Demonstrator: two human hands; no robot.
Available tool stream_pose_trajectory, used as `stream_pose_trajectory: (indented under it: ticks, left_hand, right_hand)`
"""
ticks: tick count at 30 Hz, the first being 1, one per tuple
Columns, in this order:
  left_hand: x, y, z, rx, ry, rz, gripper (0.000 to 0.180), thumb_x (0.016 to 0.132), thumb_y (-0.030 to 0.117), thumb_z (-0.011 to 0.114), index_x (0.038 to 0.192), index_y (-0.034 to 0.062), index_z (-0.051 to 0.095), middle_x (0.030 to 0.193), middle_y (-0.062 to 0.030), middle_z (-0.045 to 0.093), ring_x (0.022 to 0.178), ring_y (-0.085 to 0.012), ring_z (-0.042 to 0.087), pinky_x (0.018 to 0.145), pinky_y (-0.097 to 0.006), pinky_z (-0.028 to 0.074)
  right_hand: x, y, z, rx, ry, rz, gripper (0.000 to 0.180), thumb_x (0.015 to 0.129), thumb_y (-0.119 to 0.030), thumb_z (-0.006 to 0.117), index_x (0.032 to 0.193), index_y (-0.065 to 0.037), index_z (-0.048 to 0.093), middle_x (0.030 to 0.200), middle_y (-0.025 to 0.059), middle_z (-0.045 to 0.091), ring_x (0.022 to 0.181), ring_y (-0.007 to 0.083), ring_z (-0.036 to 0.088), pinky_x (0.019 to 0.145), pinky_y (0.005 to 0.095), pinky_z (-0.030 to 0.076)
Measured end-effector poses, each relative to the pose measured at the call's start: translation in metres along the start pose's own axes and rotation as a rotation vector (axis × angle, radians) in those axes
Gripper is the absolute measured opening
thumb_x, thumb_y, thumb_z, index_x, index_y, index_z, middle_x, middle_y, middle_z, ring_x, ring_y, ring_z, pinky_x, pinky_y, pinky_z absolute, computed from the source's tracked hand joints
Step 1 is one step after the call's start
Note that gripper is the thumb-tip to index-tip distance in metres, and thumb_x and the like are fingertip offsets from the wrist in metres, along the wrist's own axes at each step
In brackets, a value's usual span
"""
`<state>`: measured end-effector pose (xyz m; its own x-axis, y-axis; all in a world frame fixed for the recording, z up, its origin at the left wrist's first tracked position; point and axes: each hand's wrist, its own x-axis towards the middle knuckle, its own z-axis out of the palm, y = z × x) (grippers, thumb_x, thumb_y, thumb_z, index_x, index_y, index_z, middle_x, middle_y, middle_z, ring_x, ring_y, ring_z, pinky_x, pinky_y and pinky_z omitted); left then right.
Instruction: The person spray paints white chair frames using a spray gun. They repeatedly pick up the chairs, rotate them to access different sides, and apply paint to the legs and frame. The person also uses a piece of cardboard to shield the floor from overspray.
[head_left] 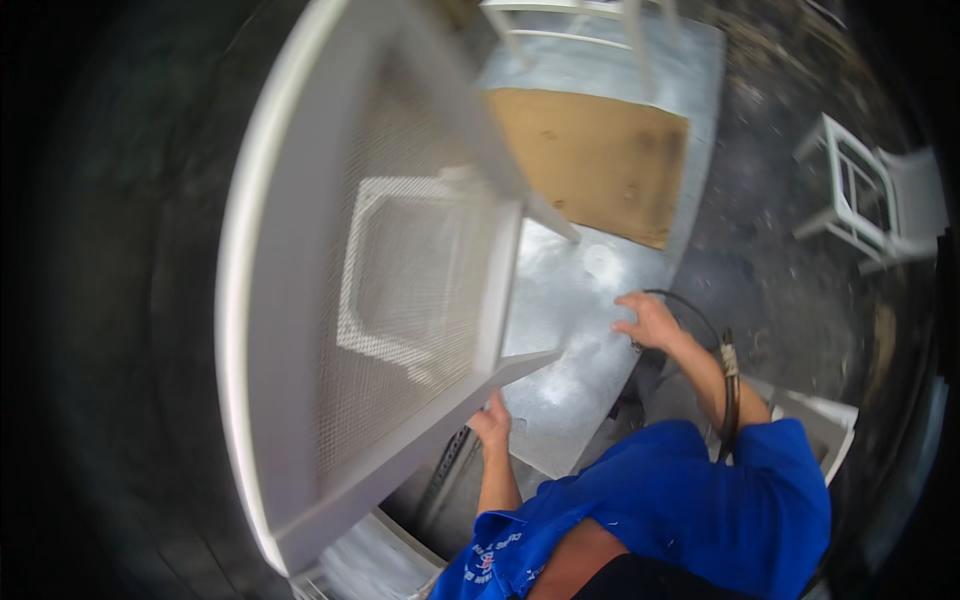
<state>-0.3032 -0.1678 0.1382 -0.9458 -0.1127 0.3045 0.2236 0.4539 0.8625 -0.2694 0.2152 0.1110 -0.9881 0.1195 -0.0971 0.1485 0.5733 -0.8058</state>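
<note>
A large white frame with a see-through woven mesh panel (pixel 340 400) stands tilted on the left, with short leg-like bars pointing right. My left hand (pixel 490 422) is closed on its lower edge, near one of these bars; part of the fingers is hidden behind the frame. To the right, over the metal-topped table (pixel 560 290), my right hand (pixel 650 321) is held with thumb and fingers apart and nothing between them. A black hose (pixel 690 305) curves just beside that hand and passes along my right forearm.
A brown cardboard sheet (pixel 595 160) lies on the table. Beyond it stands a white piece of furniture with legs (pixel 575 8). A white chair (pixel 865 195) is on the dark floor at the right. White parts (pixel 825 425) sit by my right elbow.
</note>
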Motion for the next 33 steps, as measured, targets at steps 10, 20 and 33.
stream_pose_trajectory:
  ticks: [10,20,33]
  left_hand:
    - [0.058,-0.074,-0.018,0.19,0.339,-0.354,0.05,0.094,0.007,0.074,0.133,-0.0087,0.046,0.129,-0.0236,0.061,0.111,-0.0332,0.064,0.097,-0.042,0.053]
    - [-0.068,-0.133,0.438,-0.067,-0.663,-1.227,0.026,0.098,0.024,0.069,0.112,0.0011,0.066,0.088,-0.0071,0.065,0.074,-0.0198,0.065,0.061,-0.036,0.056]
    - [-0.009,-0.141,0.617,-0.184,-0.038,-1.634,0.011,0.096,0.003,0.067,0.1,-0.0064,0.068,0.102,-0.0217,0.068,0.081,-0.0303,0.069,0.062,-0.041,0.061]
  right_hand:
    - [-0.022,-0.003,-0.135,0.109,0.048,0.191,0.047,0.09,-0.03,0.077,0.126,0.0,0.069,0.124,0.0205,0.07,0.113,0.0383,0.066,0.097,0.0453,0.052]
    - [-0.066,0.029,-0.238,-0.005,0.24,0.365,0.042,0.086,-0.02,0.081,0.12,0.002,0.069,0.112,0.0199,0.072,0.102,0.0363,0.071,0.088,0.0401,0.055]
    - [-0.118,0.056,-0.285,-0.063,0.377,0.604,0.036,0.083,-0.013,0.084,0.113,0.004,0.072,0.099,0.0181,0.076,0.092,0.0277,0.074,0.085,0.0351,0.056]
